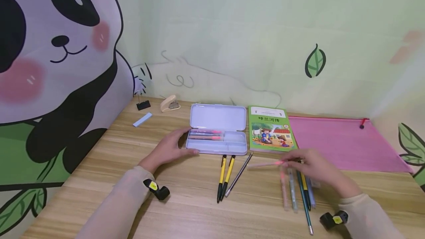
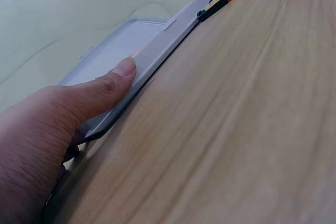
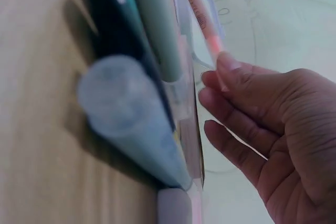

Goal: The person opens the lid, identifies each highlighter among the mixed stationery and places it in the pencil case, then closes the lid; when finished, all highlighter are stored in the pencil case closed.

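A pale white-lilac pencil case [image 1: 237,147] lies with its lid raised, several pens [image 1: 206,133] in its back compartment. My left hand [image 1: 169,148] grips its left end, the thumb along the front wall in the left wrist view. Between the thumb and fingertips of my right hand [image 1: 310,165] is a pink highlighter pen [image 1: 263,165], pinched near one end and pointing left; its print shows in the right wrist view. Beneath and in front of that hand lie a pink pen [image 1: 284,191], a grey-blue pen [image 1: 293,191], a green pencil [image 1: 305,205] and other pens.
Two yellow pens [image 1: 225,178] and a dark pencil [image 1: 239,174] lie before the case. Behind are a green book [image 1: 272,128] and a pink zip pouch [image 1: 345,143]. At back left sit a stapler [image 1: 170,104], a binder clip [image 1: 143,105] and a blue strip [image 1: 142,119].
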`<state>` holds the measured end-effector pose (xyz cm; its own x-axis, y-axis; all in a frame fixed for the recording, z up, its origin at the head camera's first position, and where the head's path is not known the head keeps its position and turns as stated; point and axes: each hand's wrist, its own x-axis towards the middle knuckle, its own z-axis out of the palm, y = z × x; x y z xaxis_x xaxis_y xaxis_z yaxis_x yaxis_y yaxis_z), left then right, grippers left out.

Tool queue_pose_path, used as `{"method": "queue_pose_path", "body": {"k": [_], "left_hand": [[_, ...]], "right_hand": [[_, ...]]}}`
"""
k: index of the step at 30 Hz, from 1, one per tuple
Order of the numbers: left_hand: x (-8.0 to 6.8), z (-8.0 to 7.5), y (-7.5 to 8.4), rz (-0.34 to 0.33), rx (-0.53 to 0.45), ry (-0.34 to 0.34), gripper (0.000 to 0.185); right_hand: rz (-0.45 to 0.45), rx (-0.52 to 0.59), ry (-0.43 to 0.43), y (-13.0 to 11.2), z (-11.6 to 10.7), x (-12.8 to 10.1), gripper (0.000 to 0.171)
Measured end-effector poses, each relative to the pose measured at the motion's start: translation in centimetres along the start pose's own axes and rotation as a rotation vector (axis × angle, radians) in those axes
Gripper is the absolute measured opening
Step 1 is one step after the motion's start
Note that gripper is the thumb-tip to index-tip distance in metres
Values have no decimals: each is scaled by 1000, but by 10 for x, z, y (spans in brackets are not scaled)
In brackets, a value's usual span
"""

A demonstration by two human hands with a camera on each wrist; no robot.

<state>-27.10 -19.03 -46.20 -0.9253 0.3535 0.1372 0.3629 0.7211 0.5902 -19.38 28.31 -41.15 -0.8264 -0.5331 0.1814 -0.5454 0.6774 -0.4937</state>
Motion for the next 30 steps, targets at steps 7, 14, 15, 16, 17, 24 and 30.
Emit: {"method": "queue_pose_path", "body": {"k": [7, 14, 15, 16, 17, 24, 30], "left_hand": [[0, -1, 2, 10, -3, 6, 112], [-3, 0, 4, -25, -19, 3, 111], [-3, 0, 4, -32, -20, 2, 110], [-3, 0, 4, -37, -22, 1, 110], [-3, 0, 4, -37, -25, 3, 110], [-1, 1, 3, -38, -34, 11, 109], [0, 0, 4, -36, -39, 24, 109]], "right_hand": [[-55, 11, 107, 0, -5, -1, 14], [-57, 9, 235, -10, -9, 4, 17], [-60, 2, 255, -13, -10, 6, 17], [-60, -4, 272, -15, -11, 9, 16], [-59, -17, 284, -18, -12, 12, 16], [-14, -59, 267, -37, -12, 41, 16], [-37, -41, 227, -54, -6, 77, 15]]}}
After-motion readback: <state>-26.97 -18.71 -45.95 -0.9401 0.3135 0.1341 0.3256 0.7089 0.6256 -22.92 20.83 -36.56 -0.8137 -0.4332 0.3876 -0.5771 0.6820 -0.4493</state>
